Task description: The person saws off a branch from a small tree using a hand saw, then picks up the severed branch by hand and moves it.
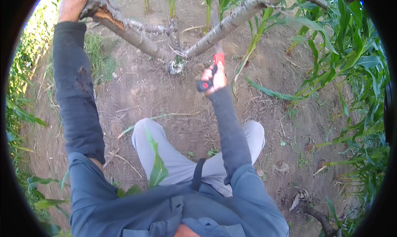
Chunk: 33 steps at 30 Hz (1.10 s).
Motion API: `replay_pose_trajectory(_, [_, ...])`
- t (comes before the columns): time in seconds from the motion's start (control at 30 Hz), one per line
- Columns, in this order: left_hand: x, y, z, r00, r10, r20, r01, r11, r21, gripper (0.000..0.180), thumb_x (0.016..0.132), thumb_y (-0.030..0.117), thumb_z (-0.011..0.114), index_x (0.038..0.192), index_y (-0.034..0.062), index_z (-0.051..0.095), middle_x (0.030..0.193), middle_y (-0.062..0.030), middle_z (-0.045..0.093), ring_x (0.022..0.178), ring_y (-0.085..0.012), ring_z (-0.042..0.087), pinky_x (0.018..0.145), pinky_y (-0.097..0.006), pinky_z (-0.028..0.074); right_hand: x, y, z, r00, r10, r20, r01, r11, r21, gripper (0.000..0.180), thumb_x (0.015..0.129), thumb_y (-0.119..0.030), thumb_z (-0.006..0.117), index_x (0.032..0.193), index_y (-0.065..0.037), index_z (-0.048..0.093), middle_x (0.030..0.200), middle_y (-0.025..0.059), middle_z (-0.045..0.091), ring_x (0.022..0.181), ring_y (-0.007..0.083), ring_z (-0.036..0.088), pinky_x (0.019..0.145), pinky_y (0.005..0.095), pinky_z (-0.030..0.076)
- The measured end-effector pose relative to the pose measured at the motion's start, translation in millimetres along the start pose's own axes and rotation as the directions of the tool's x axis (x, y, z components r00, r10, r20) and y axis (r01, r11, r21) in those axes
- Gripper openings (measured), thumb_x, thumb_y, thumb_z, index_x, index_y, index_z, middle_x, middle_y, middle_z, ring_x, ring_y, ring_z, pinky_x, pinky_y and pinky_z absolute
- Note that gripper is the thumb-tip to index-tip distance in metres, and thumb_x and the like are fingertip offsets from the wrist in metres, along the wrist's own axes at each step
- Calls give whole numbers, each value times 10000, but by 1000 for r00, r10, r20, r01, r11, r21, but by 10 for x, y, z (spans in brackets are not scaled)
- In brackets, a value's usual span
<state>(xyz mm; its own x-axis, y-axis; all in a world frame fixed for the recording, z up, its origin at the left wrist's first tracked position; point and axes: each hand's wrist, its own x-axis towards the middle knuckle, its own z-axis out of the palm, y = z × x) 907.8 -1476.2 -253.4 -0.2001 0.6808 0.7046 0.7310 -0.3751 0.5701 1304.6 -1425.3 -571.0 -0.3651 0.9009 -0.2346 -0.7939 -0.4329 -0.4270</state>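
Nearest, 6 o'clock: I see my grey trousers (182, 162) over bare soil (157, 96), a corn leaf (157, 166) across them.
Right hand (216, 77): at 12 o'clock, wrapped tight round the red-and-black handle of a pruning saw (211, 73).
Saw blade: rising to the right branch (231, 20); contact blurred.
Left hand (74, 3): at 11 o'clock, fingers clamped over the left branch (124, 30), beside its torn bark.
Far, 3 o'clock: corn plants (351, 71).

A red-and-black handled saw (214, 69) rises from the right hand (216, 79) against a grey forked branch (231, 20); the left hand (73, 3) grips its split limb (109, 17).
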Motion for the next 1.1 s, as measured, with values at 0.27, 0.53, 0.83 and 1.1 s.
replay_pose_trajectory(0.27, [-397,636,231,962,202,-183,-163,964,211,235,855,220,625,711,36,653,618,7,599,566,-65,529,535,-239,425,-1344,451,-59,968,52,-244,-66,997,-49,427,931,-564,414,833,-149,401,488,-13,315,373,120,353,336,262,277])
replay_pose_trajectory(0.53, [-307,523,108,979,93,-183,-55,977,207,283,851,261,635,673,41,655,572,10,579,533,-79,518,512,-261,419,-613,481,-31,992,-86,-87,61,964,-259,435,912,-561,462,803,-144,405,486,-14,322,349,119,343,313,289,294])
replay_pose_trajectory(0.83, [-319,612,266,973,133,-187,-81,961,264,275,858,214,616,643,44,634,551,14,558,532,-67,507,521,-247,409,-32,-229,104,996,73,-48,-74,997,-21,430,936,-535,436,770,-139,418,508,-13,336,374,114,342,330,275,287])
replay_pose_trajectory(1.1, [-276,419,122,977,121,-173,-97,985,143,220,871,195,617,710,47,639,612,15,584,561,-65,528,525,-240,429,-1652,601,-257,974,59,-217,-63,998,-15,415,915,-543,483,896,-130,442,639,7,404,474,106,396,419,266,365])
